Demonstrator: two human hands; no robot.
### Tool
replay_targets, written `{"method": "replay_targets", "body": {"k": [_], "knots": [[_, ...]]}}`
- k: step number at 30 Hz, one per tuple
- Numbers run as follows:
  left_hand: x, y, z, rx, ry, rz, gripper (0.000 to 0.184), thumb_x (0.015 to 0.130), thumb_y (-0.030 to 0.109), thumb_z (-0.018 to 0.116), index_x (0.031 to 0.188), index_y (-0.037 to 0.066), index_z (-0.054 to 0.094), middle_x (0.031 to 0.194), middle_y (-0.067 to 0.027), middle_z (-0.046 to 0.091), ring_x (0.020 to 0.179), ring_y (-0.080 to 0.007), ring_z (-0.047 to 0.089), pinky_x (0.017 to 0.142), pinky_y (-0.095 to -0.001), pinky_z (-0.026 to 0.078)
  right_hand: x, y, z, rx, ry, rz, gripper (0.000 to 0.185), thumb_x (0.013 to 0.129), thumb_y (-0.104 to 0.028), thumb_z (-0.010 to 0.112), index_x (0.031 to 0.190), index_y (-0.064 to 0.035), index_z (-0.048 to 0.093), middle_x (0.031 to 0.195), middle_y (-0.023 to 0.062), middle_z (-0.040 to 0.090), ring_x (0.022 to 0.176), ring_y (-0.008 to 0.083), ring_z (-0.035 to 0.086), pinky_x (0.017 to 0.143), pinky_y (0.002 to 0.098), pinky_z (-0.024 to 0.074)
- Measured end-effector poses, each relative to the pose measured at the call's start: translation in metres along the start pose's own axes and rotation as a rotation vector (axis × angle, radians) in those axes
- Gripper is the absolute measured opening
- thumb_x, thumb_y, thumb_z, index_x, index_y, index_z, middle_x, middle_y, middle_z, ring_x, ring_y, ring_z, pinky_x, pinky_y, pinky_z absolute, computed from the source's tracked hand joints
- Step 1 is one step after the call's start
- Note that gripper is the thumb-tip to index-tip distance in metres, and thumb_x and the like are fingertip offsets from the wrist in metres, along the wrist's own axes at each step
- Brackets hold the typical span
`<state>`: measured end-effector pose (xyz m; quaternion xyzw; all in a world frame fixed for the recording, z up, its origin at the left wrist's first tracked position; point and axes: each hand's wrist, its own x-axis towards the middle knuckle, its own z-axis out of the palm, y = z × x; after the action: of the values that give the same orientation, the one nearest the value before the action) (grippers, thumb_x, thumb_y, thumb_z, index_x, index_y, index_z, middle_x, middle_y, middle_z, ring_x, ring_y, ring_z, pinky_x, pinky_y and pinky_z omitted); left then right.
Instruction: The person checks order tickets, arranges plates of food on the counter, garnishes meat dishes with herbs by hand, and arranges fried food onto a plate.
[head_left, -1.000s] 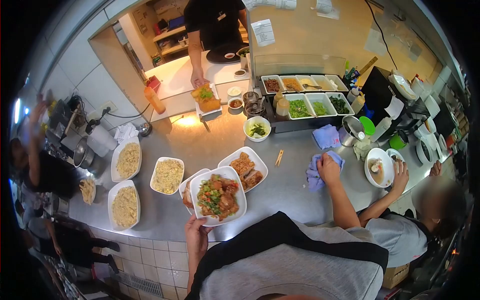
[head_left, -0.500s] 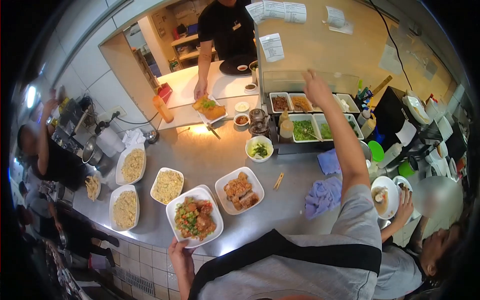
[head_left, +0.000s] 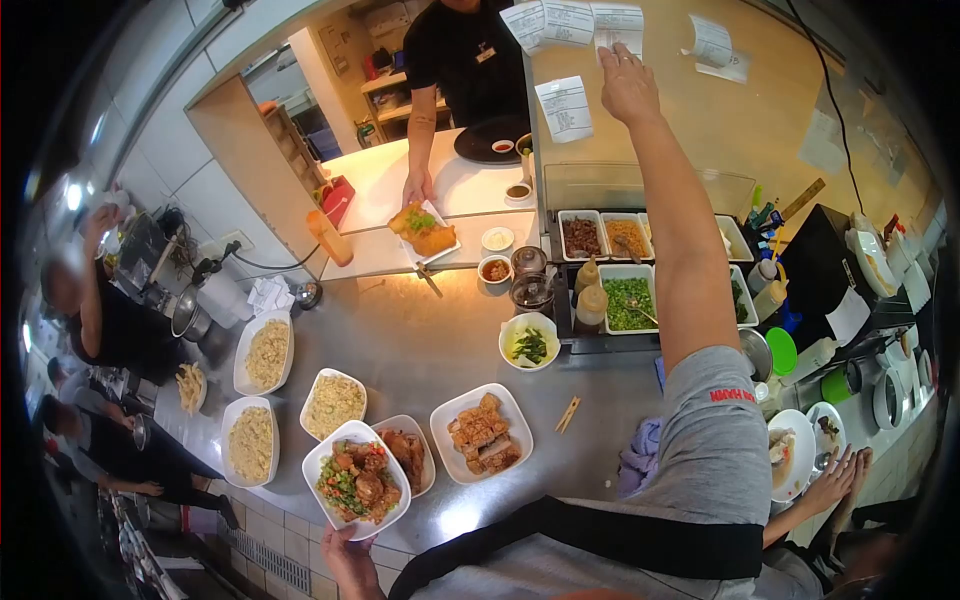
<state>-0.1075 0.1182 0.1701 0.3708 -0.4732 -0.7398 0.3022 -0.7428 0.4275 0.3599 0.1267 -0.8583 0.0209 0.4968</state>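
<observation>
My left hand (head_left: 350, 562) grips the near edge of a square white dish (head_left: 398, 508) of fried meat pieces with chopped green and red topping, held up over the counter's front edge. My right hand (head_left: 630, 90) reaches high to the wall, fingers stretched out, fingertips against the lower part of a printed order slip (head_left: 618, 22). Other slips hang around it, one lower slip (head_left: 565, 108) to its left. Partly behind the held dish stands a bowl of browned meat (head_left: 403, 450). To its right is a white dish of sliced fried cutlet (head_left: 487, 436).
Bowls of fried rice (head_left: 268, 355) line the counter's left. A co-worker's hand (head_left: 420, 188) holds a plate of fried food (head_left: 425, 236) at the pass. Topping trays (head_left: 630, 300) and squeeze bottles (head_left: 590, 308) stand below my right arm. Another person's hands (head_left: 840, 480) are at right, near used plates.
My right hand has risen from above the topping trays to the order slip. My left hand has moved the dish left and down, uncovering the bowl of browned meat behind it.
</observation>
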Motion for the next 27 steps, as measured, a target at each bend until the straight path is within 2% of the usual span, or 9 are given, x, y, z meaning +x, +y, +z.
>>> {"method": "replay_targets", "body": {"k": [7, 14, 20, 23, 26, 27], "knots": [[0.004, -0.003, 0.004, 0.015, -0.02, -0.031, 0.046, 0.068, 0.005, 0.051, 0.113, -0.007, 0.052, 0.099, -0.0154, 0.062, 0.08, -0.0247, 0.066, 0.062, -0.0335, 0.058, -0.01, 0.009, 0.01, 0.02, 0.036, -0.062, 0.052, 0.08, -0.006, 0.053, 0.131, -0.0118, 0.045, 0.137, 0.0107, 0.042, 0.122, 0.0266, 0.043, 0.095, 0.0409, 0.0396], [0.002, -0.003, 0.006, 0.004, -0.015, -0.016, 0.046, 0.069, 0.005, 0.051, 0.113, -0.008, 0.051, 0.101, -0.0162, 0.062, 0.082, -0.0259, 0.066, 0.065, -0.0352, 0.058, -0.002, 0.01, 0.008, 0.078, -0.001, -0.002, 0.053, 0.08, -0.003, 0.052, 0.132, -0.0129, 0.044, 0.137, 0.0116, 0.041, 0.122, 0.0271, 0.044, 0.092, 0.04, 0.0442], [0.002, -0.005, 0.002, 0.014, -0.015, -0.02, 0.046, 0.069, 0.005, 0.051, 0.113, -0.008, 0.051, 0.1, -0.0164, 0.062, 0.083, -0.027, 0.066, 0.066, -0.0361, 0.058, 0.001, 0.005, 0.011, 0.042, 0.029, 0.017, 0.049, 0.08, -0.003, 0.052, 0.128, -0.012, 0.046, 0.135, 0.0114, 0.044, 0.121, 0.0281, 0.045, 0.089, 0.0405, 0.0462], [0.003, -0.006, 0.0, 0.016, -0.008, -0.033, 0.045, 0.069, 0.005, 0.051, 0.112, -0.008, 0.051, 0.099, -0.0161, 0.062, 0.082, -0.0267, 0.066, 0.065, -0.0355, 0.058, -0.005, 0.004, 0.002, 0.029, 0.011, -0.053, 0.047, 0.079, 0.0, 0.051, 0.125, -0.0102, 0.048, 0.134, 0.0108, 0.045, 0.118, 0.0282, 0.048, 0.088, 0.04, 0.0468], [0.004, -0.006, 0.001, 0.019, -0.014, -0.036, 0.044, 0.069, 0.004, 0.051, 0.112, -0.008, 0.052, 0.099, -0.0159, 0.062, 0.08, -0.0261, 0.066, 0.063, -0.0346, 0.058, 0.0, 0.009, -0.009, 0.307, -0.038, 0.028, 0.044, 0.078, -0.001, 0.051, 0.122, -0.0089, 0.049, 0.13, 0.011, 0.048, 0.115, 0.028, 0.051, 0.088, 0.0401, 0.0464], [0.004, -0.005, 0.003, 0.021, -0.018, -0.031, 0.044, 0.069, 0.004, 0.051, 0.111, -0.008, 0.052, 0.098, -0.0159, 0.062, 0.08, -0.026, 0.066, 0.063, -0.0343, 0.058, 0.006, 0.014, -0.002, 0.44, 0.021, 0.134, 0.043, 0.078, -0.002, 0.052, 0.121, -0.0089, 0.049, 0.127, 0.0113, 0.051, 0.113, 0.0281, 0.052, 0.088, 0.0401, 0.0462]]}}
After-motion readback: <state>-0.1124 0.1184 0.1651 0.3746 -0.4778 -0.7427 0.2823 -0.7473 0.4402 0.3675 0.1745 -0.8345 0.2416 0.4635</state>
